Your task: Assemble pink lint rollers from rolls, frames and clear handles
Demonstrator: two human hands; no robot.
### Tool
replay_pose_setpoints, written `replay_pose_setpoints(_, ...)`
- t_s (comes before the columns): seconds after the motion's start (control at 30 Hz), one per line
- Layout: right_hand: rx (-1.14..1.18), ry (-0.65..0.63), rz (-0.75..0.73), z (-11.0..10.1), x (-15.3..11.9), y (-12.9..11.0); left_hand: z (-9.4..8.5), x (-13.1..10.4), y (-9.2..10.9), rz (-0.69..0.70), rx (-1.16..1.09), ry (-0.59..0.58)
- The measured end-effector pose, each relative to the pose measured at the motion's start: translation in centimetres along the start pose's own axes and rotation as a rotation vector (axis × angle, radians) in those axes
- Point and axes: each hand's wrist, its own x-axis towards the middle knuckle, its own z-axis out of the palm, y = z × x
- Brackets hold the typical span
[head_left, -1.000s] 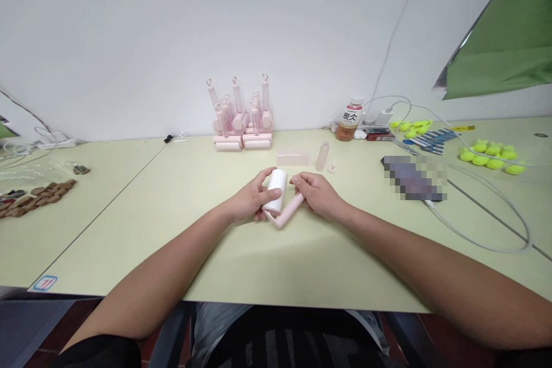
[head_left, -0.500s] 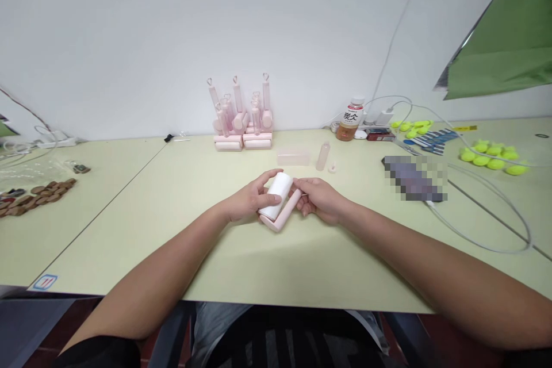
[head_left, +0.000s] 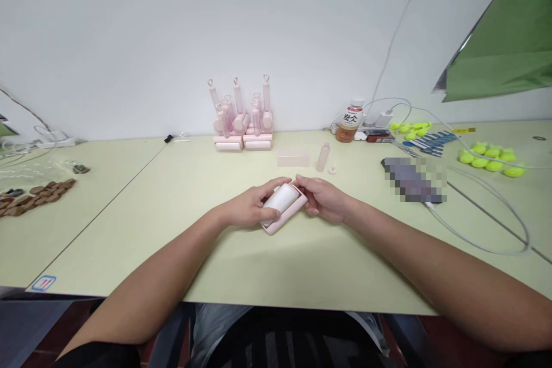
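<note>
Both hands (head_left: 252,211) grip roller (head_left: 282,202) (smooth cyl.)

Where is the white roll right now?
In the head view the white roll lies mid-table, just left of centre, seated in a pink holder, gripped between the left hand and right hand.

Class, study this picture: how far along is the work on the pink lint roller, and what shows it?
Done: pink finished rollers stand stacked by the wall. In hand: the left hand grips the white paper roll seated in the pink plastic holder, which the right hand steadies. Left: the clear plastic cover lies apart, unfitted.
</note>
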Motion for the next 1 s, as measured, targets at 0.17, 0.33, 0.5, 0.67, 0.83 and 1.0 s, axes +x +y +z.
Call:
replay_pose_setpoints(0.17,-0.219,-0.131,0.038,-0.2,-0.6,0.0,-0.5,-0.5,0.6,0.007,0.230,-0.026)
replay_pose_setpoints(0.33,-0.263,-0.193,0.038,-0.8,-0.7,-0.2,-0.6,-0.6,1.1,0.108,0.458,-0.046)
replay_pose_setpoints(0.5,-0.341,-0.160,-0.085,-0.5,-0.8,-0.1,-0.4,-0.2,0.7,0.134,0.701,0.063)
replay_pose_setpoints(0.67,-0.372,-0.128,-0.174,-0.3,-0.6,0.7,0.2,0.2,0.2,0.082,0.783,0.160)
replay_pose_setpoints(0.83,-0.437,-0.064,-0.230,-0.4,-0.3,1.0,0.7,0.4,0.4,0.007,0.861,0.233)
replay_pose_setpoints(1.0,-0.458,-0.021,-0.223,-0.1,-0.3,0.8,0.6,0.4,0.6,-0.010,0.907,0.233)
